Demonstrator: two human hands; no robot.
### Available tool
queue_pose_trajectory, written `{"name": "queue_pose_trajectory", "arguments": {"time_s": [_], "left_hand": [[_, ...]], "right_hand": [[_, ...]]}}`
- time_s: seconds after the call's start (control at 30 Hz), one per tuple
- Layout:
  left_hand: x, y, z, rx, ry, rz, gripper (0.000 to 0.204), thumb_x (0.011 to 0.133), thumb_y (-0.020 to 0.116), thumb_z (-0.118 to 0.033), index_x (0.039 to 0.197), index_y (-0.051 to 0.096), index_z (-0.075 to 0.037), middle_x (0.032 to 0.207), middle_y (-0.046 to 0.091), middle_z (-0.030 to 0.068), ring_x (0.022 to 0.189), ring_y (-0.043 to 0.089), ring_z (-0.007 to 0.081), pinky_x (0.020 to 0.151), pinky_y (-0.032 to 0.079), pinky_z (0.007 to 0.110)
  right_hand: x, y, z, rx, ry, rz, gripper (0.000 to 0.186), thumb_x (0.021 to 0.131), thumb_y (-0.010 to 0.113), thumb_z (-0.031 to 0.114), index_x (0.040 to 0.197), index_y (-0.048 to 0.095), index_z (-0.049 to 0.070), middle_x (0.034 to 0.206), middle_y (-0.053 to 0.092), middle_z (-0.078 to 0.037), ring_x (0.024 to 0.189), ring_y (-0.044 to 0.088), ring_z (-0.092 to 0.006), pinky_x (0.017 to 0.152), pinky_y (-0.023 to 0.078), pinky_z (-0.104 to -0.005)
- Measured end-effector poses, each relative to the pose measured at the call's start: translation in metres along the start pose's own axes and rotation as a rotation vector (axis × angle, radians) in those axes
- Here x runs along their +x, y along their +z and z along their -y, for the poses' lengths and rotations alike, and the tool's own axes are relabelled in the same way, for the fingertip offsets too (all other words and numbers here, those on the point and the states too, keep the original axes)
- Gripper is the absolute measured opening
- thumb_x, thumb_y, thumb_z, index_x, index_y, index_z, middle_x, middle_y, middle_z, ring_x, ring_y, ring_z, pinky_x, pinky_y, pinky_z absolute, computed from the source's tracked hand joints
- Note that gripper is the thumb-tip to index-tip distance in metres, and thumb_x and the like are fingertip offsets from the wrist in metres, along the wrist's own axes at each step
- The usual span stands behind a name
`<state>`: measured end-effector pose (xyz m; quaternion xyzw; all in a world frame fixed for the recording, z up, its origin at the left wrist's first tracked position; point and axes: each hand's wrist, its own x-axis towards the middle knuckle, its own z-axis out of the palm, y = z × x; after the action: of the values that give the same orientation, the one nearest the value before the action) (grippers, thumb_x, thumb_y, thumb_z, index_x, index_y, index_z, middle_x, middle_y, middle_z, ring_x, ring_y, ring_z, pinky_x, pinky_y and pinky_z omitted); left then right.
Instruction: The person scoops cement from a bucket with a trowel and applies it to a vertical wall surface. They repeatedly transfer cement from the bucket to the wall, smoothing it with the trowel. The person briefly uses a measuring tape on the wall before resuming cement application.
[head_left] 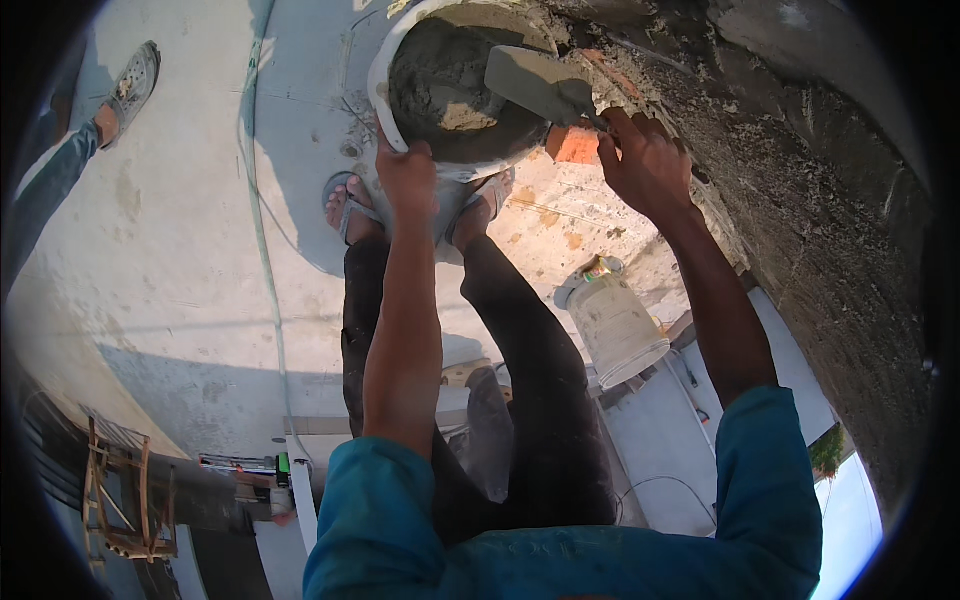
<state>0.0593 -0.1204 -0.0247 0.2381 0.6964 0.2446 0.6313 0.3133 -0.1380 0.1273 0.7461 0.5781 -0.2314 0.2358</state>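
While the left hand (405,180) grips the near rim of the mortar pan (455,85) — held above the feet — the right hand (648,160) clasps a trowel (540,85), blade over the mortar, beside the wall (800,200).

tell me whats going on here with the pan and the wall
A person in a teal top is working with mortar. The left hand grips the near rim of a round pan filled with grey mortar. The right hand holds a trowel, its flat blade lying over the pan. A rough, mortar-coated wall rises on the right, with an orange brick at its edge. A pale bucket stands on the concrete floor below.
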Motion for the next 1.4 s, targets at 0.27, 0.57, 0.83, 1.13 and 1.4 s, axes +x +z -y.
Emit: {"name": "queue_pose_trajectory", "arguments": {"time_s": [0.27,0.57,0.83,1.13,1.4], "left_hand": [[-0.152,-0.048,-0.156,0.085,0.062,0.014,0.082,0.075,0.045,0.006,0.155,0.034,-0.009,0.129,0.062,0.0174,0.111,0.062,0.0218,0.096,0.047,0.030],[-0.377,-0.126,-0.314,0.201,0.249,0.148,0.081,0.074,0.044,0.010,0.154,0.033,-0.003,0.143,0.052,0.0181,0.128,0.054,0.0269,0.107,0.040,0.033],[-0.496,-0.155,-0.411,-0.080,0.186,0.244,0.060,0.075,0.049,0.007,0.134,0.049,0.000,0.112,0.062,0.0098,0.084,0.061,0.0174,0.063,0.052,0.032],[-0.499,-0.139,-0.388,-0.172,0.199,0.287,0.066,0.073,0.048,0.009,0.136,0.044,-0.009,0.113,0.055,0.0151,0.094,0.066,0.0352,0.063,0.063,0.052],[-0.498,-0.109,-0.340,-0.208,0.216,0.229,0.070,0.071,0.049,0.008,0.139,0.046,-0.008,0.110,0.058,0.0127,0.083,0.062,0.0259,0.050,0.052,0.036]], "right_hand": [[-0.124,-0.102,-0.010,0.157,-0.034,0.109,0.022,0.090,0.067,0.027,0.108,0.066,0.015,0.091,0.067,-0.008,0.085,0.069,-0.0295,0.068,0.055,-0.0451],[-0.244,-0.188,0.089,0.386,-0.076,-0.407,0.028,0.091,0.065,0.036,0.113,0.065,0.018,0.096,0.065,-0.007,0.088,0.069,-0.0286,0.071,0.055,-0.0455],[-0.439,-0.373,0.022,0.392,-0.038,-0.828,0.024,0.087,0.069,0.035,0.102,0.069,0.015,0.082,0.064,-0.003,0.073,0.068,-0.0255,0.057,0.051,-0.0407],[-0.648,-0.569,-0.080,0.195,-0.026,-0.920,0.035,0.090,0.066,0.040,0.106,0.070,0.010,0.091,0.068,-0.008,0.080,0.070,-0.0290,0.065,0.053,-0.0436],[-0.689,-0.697,-0.204,0.622,-0.222,-0.704,0.037,0.099,0.059,0.038,0.102,0.068,0.003,0.075,0.061,-0.004,0.066,0.058,-0.0092,0.053,0.043,-0.0259]]}}
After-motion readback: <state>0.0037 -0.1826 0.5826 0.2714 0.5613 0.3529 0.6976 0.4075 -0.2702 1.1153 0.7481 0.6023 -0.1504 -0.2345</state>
